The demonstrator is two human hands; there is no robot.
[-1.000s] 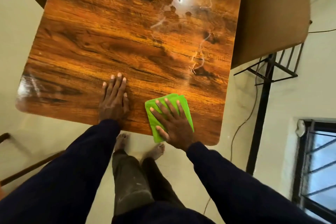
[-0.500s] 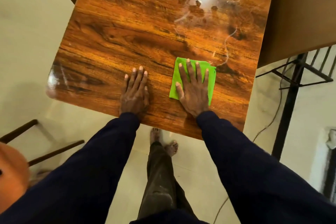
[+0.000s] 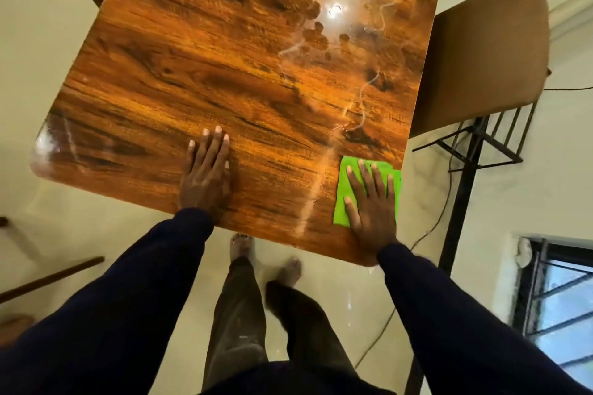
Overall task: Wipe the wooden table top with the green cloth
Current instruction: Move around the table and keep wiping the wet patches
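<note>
At the far left, a dark wooden rail (image 3: 48, 279) shows low over the pale floor (image 3: 57, 234). Next comes the wooden table top (image 3: 224, 58), glossy, with strong brown grain and a rounded near corner. The left hand (image 3: 205, 176) lies flat on it near the front edge, fingers straight and close together, holding nothing. Below the edge, between the two dark sleeves, the person's bare feet (image 3: 242, 245) stand on the floor. Further right, pale wet streaks (image 3: 359, 106) run from a bright reflection down toward the front edge. The green cloth (image 3: 342, 192) lies folded on the table top near its front right corner, just beside the right edge. The right hand (image 3: 372, 205) presses on the cloth with the palm down and the fingers spread and straight, not curled round it. Right of the table stands a brown chair (image 3: 481, 51), with a black metal frame (image 3: 462, 186) under it, and a barred window (image 3: 558, 295) is at the lower right.
</note>
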